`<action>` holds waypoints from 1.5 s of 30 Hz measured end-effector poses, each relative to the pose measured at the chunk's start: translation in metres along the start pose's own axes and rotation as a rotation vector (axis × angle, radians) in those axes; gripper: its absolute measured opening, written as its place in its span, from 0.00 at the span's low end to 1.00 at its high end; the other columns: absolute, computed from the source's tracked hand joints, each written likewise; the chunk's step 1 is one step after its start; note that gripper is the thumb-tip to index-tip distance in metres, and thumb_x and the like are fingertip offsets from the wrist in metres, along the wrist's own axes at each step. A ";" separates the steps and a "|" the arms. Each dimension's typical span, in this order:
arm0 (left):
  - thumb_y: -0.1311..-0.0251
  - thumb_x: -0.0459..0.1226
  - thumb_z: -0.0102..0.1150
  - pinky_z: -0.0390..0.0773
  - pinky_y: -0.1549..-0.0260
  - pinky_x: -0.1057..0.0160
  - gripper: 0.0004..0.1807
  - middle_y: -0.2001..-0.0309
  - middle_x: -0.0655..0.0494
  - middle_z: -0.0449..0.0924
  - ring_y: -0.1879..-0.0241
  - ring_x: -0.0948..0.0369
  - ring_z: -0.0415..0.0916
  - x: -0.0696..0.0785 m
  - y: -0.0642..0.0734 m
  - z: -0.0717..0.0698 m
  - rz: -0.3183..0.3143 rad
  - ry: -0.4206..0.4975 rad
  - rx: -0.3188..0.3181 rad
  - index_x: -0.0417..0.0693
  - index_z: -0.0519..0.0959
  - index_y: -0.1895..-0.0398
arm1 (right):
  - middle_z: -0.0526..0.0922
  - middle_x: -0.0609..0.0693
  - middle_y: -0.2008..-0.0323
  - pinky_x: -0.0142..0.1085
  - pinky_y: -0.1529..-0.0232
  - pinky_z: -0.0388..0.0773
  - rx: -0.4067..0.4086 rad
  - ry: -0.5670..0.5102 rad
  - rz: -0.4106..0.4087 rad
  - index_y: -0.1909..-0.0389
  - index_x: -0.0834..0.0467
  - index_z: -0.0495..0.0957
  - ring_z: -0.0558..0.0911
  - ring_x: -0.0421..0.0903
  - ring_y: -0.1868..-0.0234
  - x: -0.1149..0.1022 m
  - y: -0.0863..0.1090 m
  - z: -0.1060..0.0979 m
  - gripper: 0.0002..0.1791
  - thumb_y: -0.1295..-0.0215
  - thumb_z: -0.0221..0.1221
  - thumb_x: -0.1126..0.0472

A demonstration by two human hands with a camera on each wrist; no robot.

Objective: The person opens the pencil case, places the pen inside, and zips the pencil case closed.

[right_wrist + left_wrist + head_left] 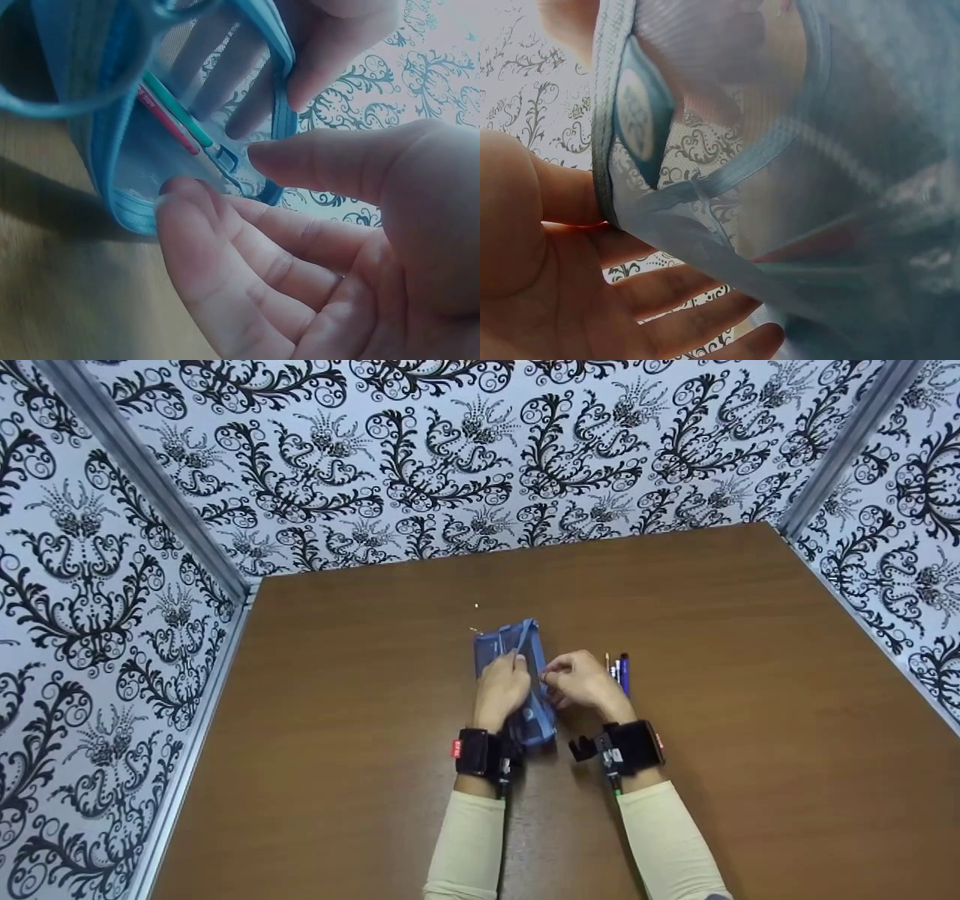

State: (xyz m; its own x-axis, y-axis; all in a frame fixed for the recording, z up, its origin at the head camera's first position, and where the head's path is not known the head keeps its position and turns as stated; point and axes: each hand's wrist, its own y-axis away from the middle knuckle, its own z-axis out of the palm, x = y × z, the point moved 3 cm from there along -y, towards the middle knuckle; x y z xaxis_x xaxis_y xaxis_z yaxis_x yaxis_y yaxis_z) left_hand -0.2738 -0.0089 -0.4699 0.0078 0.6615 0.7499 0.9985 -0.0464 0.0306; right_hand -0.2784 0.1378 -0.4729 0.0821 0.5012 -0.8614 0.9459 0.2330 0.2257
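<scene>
A blue see-through mesh pencil case (541, 718) stands unzipped on the table in front of the person. The left hand (502, 686) pinches its zipped rim between thumb and fingers, and the other fingers spread along the mesh in the left wrist view. Close to the case's opening is the right hand (581, 682), its fingers bent loosely. In the right wrist view a gap shows between its thumb and forefinger, with nothing held. Inside the case lie a green pen (180, 112) and a pinkish-red pen (169, 120).
Several pens (624, 671) lie side by side on the brown table (360, 697), just right of the right hand. A small white speck (476, 605) is beyond the case. Patterned walls (480, 457) enclose the table's back and sides.
</scene>
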 end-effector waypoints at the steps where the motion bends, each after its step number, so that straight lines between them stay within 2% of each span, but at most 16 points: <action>1: 0.26 0.41 0.37 0.68 0.34 0.49 0.25 0.35 0.42 0.74 0.35 0.44 0.70 0.000 0.000 0.000 -0.001 -0.003 -0.001 0.37 0.72 0.33 | 0.85 0.65 0.65 0.39 0.70 0.86 0.000 0.004 -0.005 0.51 0.73 0.79 0.84 0.44 0.77 0.000 0.000 -0.001 0.14 0.31 0.55 0.67; 9: 0.25 0.41 0.37 0.66 0.33 0.49 0.26 0.34 0.43 0.72 0.34 0.44 0.69 -0.002 0.000 0.001 -0.012 -0.002 -0.012 0.38 0.70 0.32 | 0.85 0.66 0.63 0.39 0.69 0.86 0.015 0.000 0.026 0.49 0.73 0.78 0.85 0.48 0.74 0.002 0.002 -0.004 0.15 0.31 0.56 0.66; 16: 0.25 0.40 0.37 0.68 0.35 0.50 0.25 0.36 0.40 0.74 0.35 0.45 0.71 -0.003 0.001 0.001 0.030 -0.001 0.019 0.34 0.72 0.34 | 0.84 0.67 0.58 0.36 0.72 0.85 0.027 0.032 0.025 0.50 0.72 0.79 0.87 0.52 0.71 0.004 0.002 -0.007 0.16 0.32 0.55 0.66; 25: 0.25 0.40 0.37 0.68 0.34 0.50 0.25 0.35 0.40 0.73 0.35 0.45 0.70 -0.002 0.000 0.002 0.020 0.011 0.005 0.35 0.71 0.33 | 0.86 0.65 0.63 0.38 0.71 0.85 0.067 0.077 0.037 0.52 0.70 0.80 0.85 0.47 0.74 0.005 0.001 -0.012 0.14 0.33 0.57 0.65; 32: 0.25 0.40 0.38 0.67 0.34 0.50 0.25 0.35 0.39 0.73 0.35 0.44 0.70 -0.001 0.001 0.002 0.021 0.016 0.004 0.35 0.71 0.33 | 0.86 0.63 0.63 0.40 0.69 0.86 0.094 0.120 0.053 0.50 0.69 0.80 0.87 0.55 0.69 0.006 0.005 -0.018 0.15 0.32 0.57 0.64; 41: 0.25 0.41 0.37 0.68 0.34 0.49 0.26 0.35 0.40 0.73 0.35 0.44 0.70 -0.001 0.000 0.002 0.016 0.007 -0.008 0.36 0.71 0.33 | 0.86 0.62 0.63 0.43 0.68 0.85 0.115 0.194 0.078 0.52 0.67 0.81 0.87 0.53 0.69 0.007 0.008 -0.024 0.14 0.33 0.58 0.62; 45: 0.25 0.41 0.36 0.66 0.32 0.50 0.26 0.34 0.41 0.72 0.33 0.45 0.68 -0.001 0.000 0.002 0.011 0.006 -0.016 0.35 0.70 0.32 | 0.86 0.59 0.64 0.37 0.72 0.83 0.135 0.223 0.080 0.54 0.66 0.81 0.88 0.52 0.70 0.008 0.007 -0.027 0.13 0.33 0.59 0.61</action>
State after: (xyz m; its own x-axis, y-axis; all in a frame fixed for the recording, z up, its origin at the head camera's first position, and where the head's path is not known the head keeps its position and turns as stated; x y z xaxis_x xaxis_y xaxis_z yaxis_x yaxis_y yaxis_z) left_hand -0.2735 -0.0081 -0.4725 0.0186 0.6564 0.7542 0.9973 -0.0656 0.0325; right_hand -0.2792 0.1658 -0.4657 0.1016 0.6880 -0.7186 0.9737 0.0793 0.2136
